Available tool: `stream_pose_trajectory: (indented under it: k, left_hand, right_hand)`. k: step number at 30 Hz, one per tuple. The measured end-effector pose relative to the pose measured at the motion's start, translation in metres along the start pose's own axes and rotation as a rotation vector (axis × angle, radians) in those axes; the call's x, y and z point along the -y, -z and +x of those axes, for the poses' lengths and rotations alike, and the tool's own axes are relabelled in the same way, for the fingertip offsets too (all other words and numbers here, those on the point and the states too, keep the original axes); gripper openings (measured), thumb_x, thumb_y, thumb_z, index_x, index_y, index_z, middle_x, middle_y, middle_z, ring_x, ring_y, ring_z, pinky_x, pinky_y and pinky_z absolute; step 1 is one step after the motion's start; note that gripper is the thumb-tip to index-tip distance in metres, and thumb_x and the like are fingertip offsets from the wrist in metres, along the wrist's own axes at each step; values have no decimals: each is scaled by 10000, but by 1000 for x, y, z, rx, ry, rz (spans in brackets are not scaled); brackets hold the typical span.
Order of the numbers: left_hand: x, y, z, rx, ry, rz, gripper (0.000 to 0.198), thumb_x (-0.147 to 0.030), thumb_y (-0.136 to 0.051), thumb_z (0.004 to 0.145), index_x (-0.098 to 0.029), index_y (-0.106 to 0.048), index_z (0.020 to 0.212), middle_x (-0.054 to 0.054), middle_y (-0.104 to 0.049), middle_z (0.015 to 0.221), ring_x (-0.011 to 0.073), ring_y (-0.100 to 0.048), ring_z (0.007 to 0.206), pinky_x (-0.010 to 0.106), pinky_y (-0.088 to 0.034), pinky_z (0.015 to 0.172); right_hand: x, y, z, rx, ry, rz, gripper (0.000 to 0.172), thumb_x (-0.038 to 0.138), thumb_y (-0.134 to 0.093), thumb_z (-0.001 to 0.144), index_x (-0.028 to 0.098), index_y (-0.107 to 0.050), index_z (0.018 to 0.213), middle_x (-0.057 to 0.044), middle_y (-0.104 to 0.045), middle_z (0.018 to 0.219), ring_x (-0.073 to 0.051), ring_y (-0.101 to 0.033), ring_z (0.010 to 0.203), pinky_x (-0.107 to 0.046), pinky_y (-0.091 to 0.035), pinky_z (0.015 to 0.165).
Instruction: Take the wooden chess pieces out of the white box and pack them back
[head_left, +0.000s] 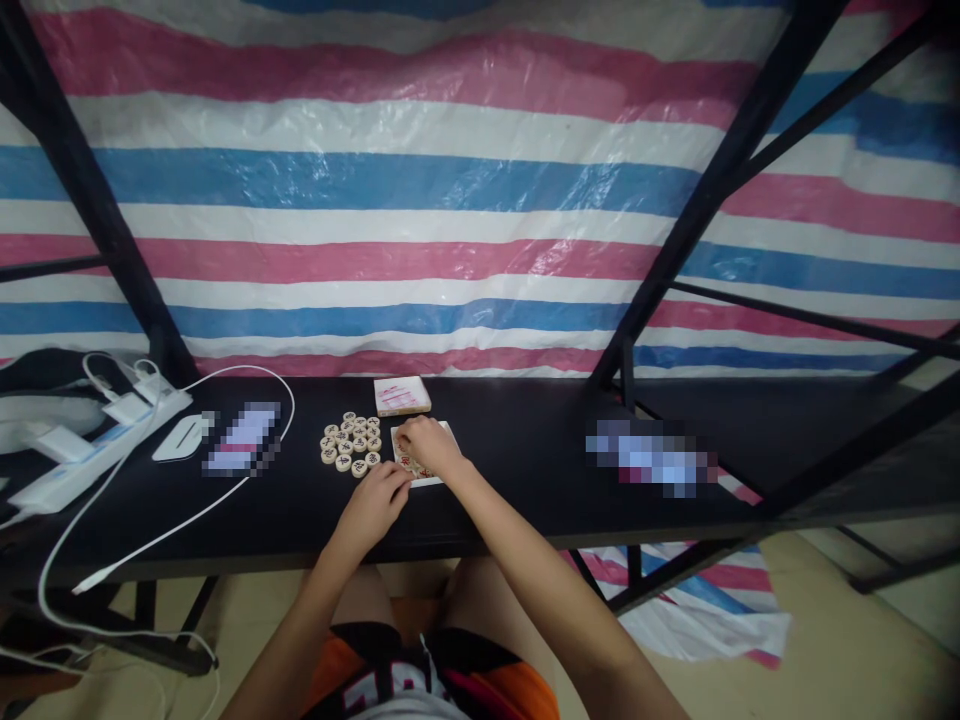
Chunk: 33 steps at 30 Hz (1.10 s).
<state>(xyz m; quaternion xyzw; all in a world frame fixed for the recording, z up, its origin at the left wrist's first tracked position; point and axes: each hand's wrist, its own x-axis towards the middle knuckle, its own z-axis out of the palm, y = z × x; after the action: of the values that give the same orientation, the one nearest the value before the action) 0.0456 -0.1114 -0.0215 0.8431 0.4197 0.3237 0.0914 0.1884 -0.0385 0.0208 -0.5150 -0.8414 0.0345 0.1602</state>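
Observation:
A shallow white box tray (451, 432) lies on the black table, with several red-marked Chinese chess pieces (421, 472) inside it. My right hand (429, 444) reaches over the tray from the right. Its fingers are bent down at the tray's left part, and whatever is between them is hidden. At the tray's near left corner is my left hand (379, 503), fingers curled together and fingertips at the tray's edge. I cannot make out what they pinch. Just left of the tray, several round pale Chinese chess pieces (346, 446) with dark characters lie face up in a loose cluster.
Behind the tray sits a white box lid (402, 394) with red print. A blurred phone (244, 437), a white device (180, 438), a power strip (97, 450) and a white cable (172, 530) are at left. Another blurred object (651, 458) lies right. Black metal posts (675, 230) frame the table.

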Motion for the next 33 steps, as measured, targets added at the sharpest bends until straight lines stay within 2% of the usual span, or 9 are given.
stream_pose_trajectory:
  k: [3, 6, 10, 13, 16, 20, 23, 27, 33]
  left_hand:
    - [-4, 2, 0, -25, 10, 26, 222, -204, -448, 903, -205, -651, 993, 63, -594, 1035, 179, -583, 962, 324, -490, 863]
    - [-9, 7, 0, -135, 82, 100, 228, -262, -456, 907, -208, -638, 1035, 80, -557, 1116, 187, -588, 957, 317, -498, 827]
    - [-8, 15, -2, -230, 188, 292, 211, -244, -456, 896, -191, -643, 977, 83, -602, 1008, 231, -569, 968, 376, -467, 846]
    - [-4, 21, -7, -228, 266, 461, 195, -228, -482, 867, -194, -643, 972, 90, -615, 978, 257, -558, 944, 373, -459, 771]
    - [-1, 24, -15, -205, 311, 568, 200, -221, -486, 855, -194, -640, 978, 92, -612, 968, 253, -554, 904, 348, -446, 722]
    - [-1, 24, -21, -156, 326, 583, 227, -203, -453, 867, -173, -631, 1005, 99, -600, 944, 251, -551, 877, 358, -446, 718]
    - [0, 22, -22, -176, 304, 526, 198, -191, -450, 864, -172, -634, 936, 101, -582, 921, 248, -545, 861, 366, -459, 727]
    - [7, 18, -23, -240, 247, 410, 143, -164, -473, 838, -196, -612, 833, 87, -566, 947, 223, -551, 857, 349, -484, 761]
    - [11, 18, -24, -242, 203, 184, 139, -172, -468, 848, -199, -604, 857, 73, -604, 944, 223, -572, 920, 369, -491, 844]
  right_hand:
    - [-10, 4, 0, -48, 43, 83, 214, 205, -497, 866, 192, -704, 921, -79, -694, 963, -187, -602, 939, -268, -399, 861]
    - [-35, 6, -4, -213, 0, 218, 247, 189, -491, 855, 194, -672, 1022, -57, -686, 1019, -168, -586, 981, -258, -394, 894]
    - [-77, -1, -20, -381, -190, 428, 256, 193, -462, 839, 177, -662, 998, -46, -694, 935, -150, -614, 873, -258, -428, 844]
    - [-93, -12, -33, -395, -349, 557, 248, 259, -469, 831, 185, -662, 968, -24, -694, 854, -146, -622, 790, -252, -448, 780]
    - [-91, -18, -40, -335, -410, 557, 236, 292, -478, 826, 203, -670, 931, -12, -687, 802, -149, -622, 755, -240, -440, 730]
    - [-80, -17, -43, -292, -391, 474, 254, 327, -453, 849, 228, -671, 934, 0, -663, 722, -151, -609, 692, -236, -417, 682]
    - [-76, -14, -44, -273, -404, 434, 266, 377, -480, 849, 231, -654, 986, 8, -643, 679, -157, -601, 677, -235, -404, 665]
    - [-74, -13, -44, -240, -433, 373, 247, 335, -492, 847, 236, -644, 1015, 0, -651, 715, -157, -602, 693, -232, -393, 661]
    - [-70, -14, -41, -242, -473, 334, 229, 320, -493, 853, 236, -646, 1000, -13, -658, 742, -161, -605, 714, -229, -388, 655]
